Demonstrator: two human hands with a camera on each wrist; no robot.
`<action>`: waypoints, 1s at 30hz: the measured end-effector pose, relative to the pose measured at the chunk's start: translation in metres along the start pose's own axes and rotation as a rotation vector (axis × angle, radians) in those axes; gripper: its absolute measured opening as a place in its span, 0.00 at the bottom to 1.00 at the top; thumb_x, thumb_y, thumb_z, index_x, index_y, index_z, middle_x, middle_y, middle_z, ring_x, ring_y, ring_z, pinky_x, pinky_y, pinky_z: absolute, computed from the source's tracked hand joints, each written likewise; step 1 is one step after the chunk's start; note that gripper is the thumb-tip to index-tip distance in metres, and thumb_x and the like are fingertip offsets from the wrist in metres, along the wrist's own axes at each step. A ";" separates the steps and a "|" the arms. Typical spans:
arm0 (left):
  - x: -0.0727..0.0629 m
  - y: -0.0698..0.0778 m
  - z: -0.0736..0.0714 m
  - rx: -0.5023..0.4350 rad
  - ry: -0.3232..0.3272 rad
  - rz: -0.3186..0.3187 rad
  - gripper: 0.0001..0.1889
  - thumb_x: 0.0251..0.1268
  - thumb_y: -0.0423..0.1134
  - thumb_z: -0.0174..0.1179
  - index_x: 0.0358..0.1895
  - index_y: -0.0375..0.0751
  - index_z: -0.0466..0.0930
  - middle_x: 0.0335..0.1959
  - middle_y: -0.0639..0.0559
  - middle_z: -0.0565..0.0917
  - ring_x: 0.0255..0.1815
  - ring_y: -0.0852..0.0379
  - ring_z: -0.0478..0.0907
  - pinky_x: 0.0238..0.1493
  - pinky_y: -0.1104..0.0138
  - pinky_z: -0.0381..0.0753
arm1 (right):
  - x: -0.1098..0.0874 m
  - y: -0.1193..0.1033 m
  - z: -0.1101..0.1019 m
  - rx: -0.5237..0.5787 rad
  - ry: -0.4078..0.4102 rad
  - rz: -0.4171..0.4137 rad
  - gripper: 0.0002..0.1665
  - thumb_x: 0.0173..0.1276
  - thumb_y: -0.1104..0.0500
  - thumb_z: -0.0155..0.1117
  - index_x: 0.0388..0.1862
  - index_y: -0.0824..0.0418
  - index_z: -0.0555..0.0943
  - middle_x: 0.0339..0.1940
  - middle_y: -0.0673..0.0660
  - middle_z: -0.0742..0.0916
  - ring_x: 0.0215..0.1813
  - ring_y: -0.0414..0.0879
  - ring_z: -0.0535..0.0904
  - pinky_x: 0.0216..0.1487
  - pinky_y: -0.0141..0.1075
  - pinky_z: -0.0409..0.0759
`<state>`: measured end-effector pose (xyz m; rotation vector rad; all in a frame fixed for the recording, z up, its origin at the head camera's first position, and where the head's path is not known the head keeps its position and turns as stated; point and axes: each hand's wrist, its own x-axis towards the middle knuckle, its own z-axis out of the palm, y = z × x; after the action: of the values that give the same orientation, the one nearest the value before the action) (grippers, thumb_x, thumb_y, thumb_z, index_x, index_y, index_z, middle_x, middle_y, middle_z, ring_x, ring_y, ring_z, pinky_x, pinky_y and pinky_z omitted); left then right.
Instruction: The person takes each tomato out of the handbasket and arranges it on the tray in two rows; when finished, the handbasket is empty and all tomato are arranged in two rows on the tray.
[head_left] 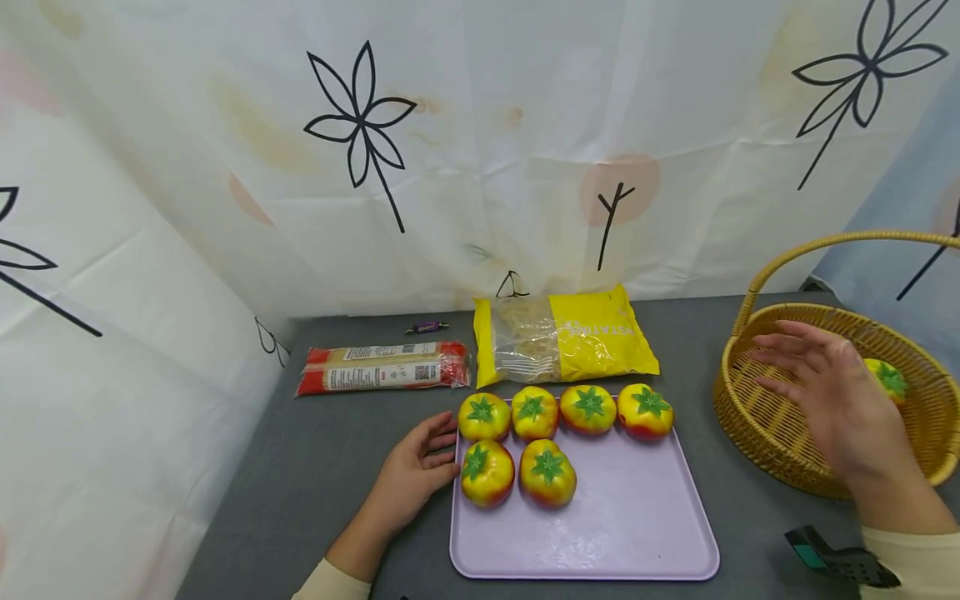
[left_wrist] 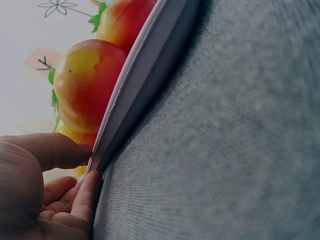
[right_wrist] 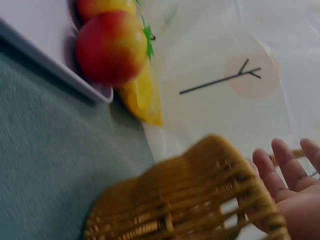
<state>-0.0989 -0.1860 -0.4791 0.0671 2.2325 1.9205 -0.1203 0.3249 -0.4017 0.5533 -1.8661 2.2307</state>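
Note:
A lilac tray point(head_left: 622, 525) carries several yellow-red tomato-like fruits point(head_left: 547, 473) with green star-shaped tops, four-abreast along the back and a shorter row in front at the left. My left hand point(head_left: 416, 467) pinches the tray's left rim, thumb on the upper side and fingers against the outer wall, as the left wrist view shows. Over the wicker basket point(head_left: 757, 408) hovers my right hand point(head_left: 843, 400), fingers extended and holding nothing. Inside the basket, partly hidden behind that hand, lies another such fruit point(head_left: 888, 379).
Behind the tray lies a yellow bag point(head_left: 603, 333) with a transparent window. A red-ended clear packet point(head_left: 382, 367) sits to its left, with a small purple wrapped item point(head_left: 426, 327) farther back. The basket's tall handle point(head_left: 847, 239) arches up. A black-and-teal strap point(head_left: 832, 558) is near the right sleeve.

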 end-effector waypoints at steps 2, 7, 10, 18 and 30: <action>0.000 0.000 0.000 -0.003 0.000 0.000 0.39 0.67 0.25 0.72 0.81 0.31 0.67 0.75 0.36 0.75 0.71 0.39 0.76 0.63 0.62 0.84 | -0.001 0.003 -0.012 0.020 0.013 -0.030 0.30 0.94 0.57 0.30 0.84 0.69 0.63 0.73 0.62 0.78 0.71 0.53 0.75 0.63 0.33 0.81; 0.000 0.000 0.000 -0.004 0.001 0.003 0.40 0.67 0.24 0.72 0.81 0.30 0.67 0.75 0.35 0.74 0.71 0.39 0.76 0.62 0.62 0.84 | -0.003 0.009 -0.034 -0.006 0.124 -0.056 0.29 0.94 0.58 0.35 0.84 0.67 0.66 0.72 0.60 0.79 0.69 0.51 0.76 0.62 0.28 0.80; 0.000 0.000 0.001 -0.002 0.000 0.003 0.39 0.67 0.24 0.72 0.81 0.29 0.66 0.75 0.35 0.75 0.71 0.39 0.76 0.62 0.62 0.84 | -0.005 0.011 -0.042 -0.079 0.245 -0.034 0.29 0.94 0.54 0.40 0.83 0.65 0.68 0.71 0.59 0.80 0.67 0.48 0.75 0.59 0.26 0.77; 0.000 0.000 0.001 -0.001 0.006 0.005 0.39 0.67 0.24 0.71 0.81 0.29 0.66 0.75 0.35 0.75 0.71 0.38 0.76 0.62 0.62 0.84 | -0.005 0.011 -0.060 -0.154 0.412 -0.056 0.26 0.93 0.52 0.46 0.80 0.61 0.74 0.67 0.57 0.82 0.63 0.46 0.76 0.53 0.21 0.75; 0.002 -0.003 0.000 -0.008 0.007 0.010 0.39 0.66 0.23 0.71 0.81 0.30 0.67 0.75 0.37 0.75 0.71 0.39 0.76 0.63 0.62 0.84 | -0.005 0.001 -0.049 -0.710 0.651 0.123 0.27 0.94 0.55 0.38 0.85 0.51 0.69 0.63 0.36 0.78 0.72 0.40 0.70 0.83 0.39 0.57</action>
<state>-0.1000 -0.1860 -0.4824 0.0702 2.2331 1.9373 -0.1243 0.3735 -0.4114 -0.3677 -2.1129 1.3646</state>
